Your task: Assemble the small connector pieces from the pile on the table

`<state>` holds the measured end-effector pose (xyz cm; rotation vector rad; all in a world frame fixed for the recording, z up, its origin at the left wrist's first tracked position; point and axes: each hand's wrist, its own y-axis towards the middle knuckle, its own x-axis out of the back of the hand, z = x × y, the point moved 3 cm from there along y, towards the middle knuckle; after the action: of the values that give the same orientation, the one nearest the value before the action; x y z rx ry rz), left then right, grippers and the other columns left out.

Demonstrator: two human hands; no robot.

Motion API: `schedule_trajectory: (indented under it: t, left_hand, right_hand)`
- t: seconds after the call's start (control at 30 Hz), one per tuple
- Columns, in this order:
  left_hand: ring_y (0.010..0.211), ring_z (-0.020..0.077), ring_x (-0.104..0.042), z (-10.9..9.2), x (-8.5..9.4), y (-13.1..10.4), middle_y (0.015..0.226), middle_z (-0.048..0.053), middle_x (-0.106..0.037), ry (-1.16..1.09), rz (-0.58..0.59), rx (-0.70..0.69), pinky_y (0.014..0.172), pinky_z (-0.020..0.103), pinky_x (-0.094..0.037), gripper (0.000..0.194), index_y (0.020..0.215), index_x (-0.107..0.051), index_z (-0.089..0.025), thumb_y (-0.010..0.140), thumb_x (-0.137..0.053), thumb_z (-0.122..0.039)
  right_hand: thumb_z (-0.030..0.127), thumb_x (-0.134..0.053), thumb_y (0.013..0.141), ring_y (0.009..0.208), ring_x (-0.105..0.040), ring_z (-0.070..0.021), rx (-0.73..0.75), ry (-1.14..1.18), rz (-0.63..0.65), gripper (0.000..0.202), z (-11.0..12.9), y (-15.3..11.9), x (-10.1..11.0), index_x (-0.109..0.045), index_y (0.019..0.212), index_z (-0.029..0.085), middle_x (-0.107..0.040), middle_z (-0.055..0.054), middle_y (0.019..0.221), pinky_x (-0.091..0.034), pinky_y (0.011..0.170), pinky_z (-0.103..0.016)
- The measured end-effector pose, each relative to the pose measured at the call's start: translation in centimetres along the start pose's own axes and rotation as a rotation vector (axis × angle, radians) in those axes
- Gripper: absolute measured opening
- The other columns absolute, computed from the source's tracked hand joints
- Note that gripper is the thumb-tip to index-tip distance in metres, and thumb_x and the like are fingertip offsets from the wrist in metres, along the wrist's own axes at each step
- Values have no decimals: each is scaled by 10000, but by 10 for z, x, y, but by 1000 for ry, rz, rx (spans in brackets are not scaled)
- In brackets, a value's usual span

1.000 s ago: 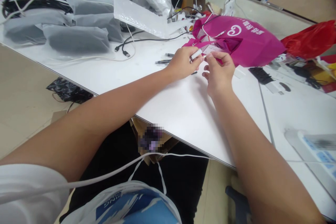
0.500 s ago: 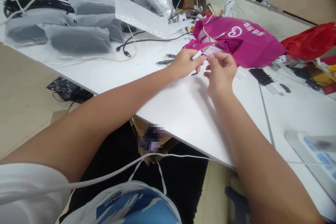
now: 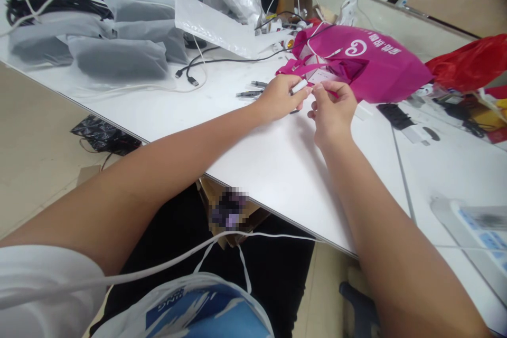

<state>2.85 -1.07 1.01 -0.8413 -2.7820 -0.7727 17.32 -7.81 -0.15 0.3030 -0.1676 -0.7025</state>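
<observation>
Left hand point(image 3: 277, 97): fingers closed around a small white cylindrical piece point(image 3: 299, 86), whose outer end stuck out above the thumb. Right hand point(image 3: 336, 111): thumb and index fingertips pinched together just beside the left fingertips; whether they gripped anything could not be told.

Position: the white piece lay in the left hand's grasp, above the white table point(image 3: 273, 153) and to the left of the right fingertips. Its long axis ran slantwise, the exposed end directed away from the person and toward the right, roughly to the near part of the magenta bag point(image 3: 396, 71). The left hand was the nearer, being in contact; a narrow gap appeared to separate the right fingertips from the exposed end.

Surroundings: slim metallic tools point(image 3: 249, 94) rested beside the left wrist; a small dark item point(image 3: 294, 111) lay below the left fingers, partly hidden.
</observation>
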Motion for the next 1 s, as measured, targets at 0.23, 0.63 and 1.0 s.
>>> schedule_trajectory:
  t: [0.23,0.63,1.0]
  left_hand:
    - [694,163,-638,3,0,1,704,20,-738,13,-18,11,692,354,-485,457,721,-573,-255,1082,-817,-394]
    - [698,157,-632,-1,1,0,688,13,-724,16,-15,20,673,332,-492,355,769,-602,-248,1067,-795,-270]
    - [676,138,-624,-5,1,-1,685,11,-735,-3,-1,24,688,327,-498,413,720,-587,-240,1099,-749,-259]
  right_hand:
    - [654,-939,883,728,-654,-196,-8,4,-29,504,-1,-2,-1,-572,998,327,-597,34,811,-537,509,-307]
    - [639,-938,885,787,-708,-215,-19,-9,-4,471,0,1,2,-607,1002,325,-649,11,879,-576,545,-328]
    - [623,-928,903,696,-675,-195,-31,12,-12,410,-2,7,6,-654,987,331,-661,17,832,-566,501,-324]
